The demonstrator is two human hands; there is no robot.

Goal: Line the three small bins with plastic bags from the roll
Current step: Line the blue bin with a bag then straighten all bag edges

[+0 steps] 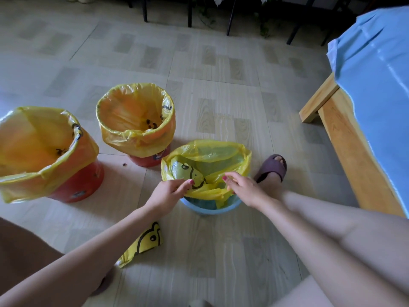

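Head view showed both hands over the blue bin (210, 207) on the floor: left hand (169, 193) and right hand (243, 187) each pinched the yellow bag (205, 151) at its near rim.

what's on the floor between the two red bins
In the head view, mostly bare tile between the left red bin and the right red bin, apart from one small dark speck.
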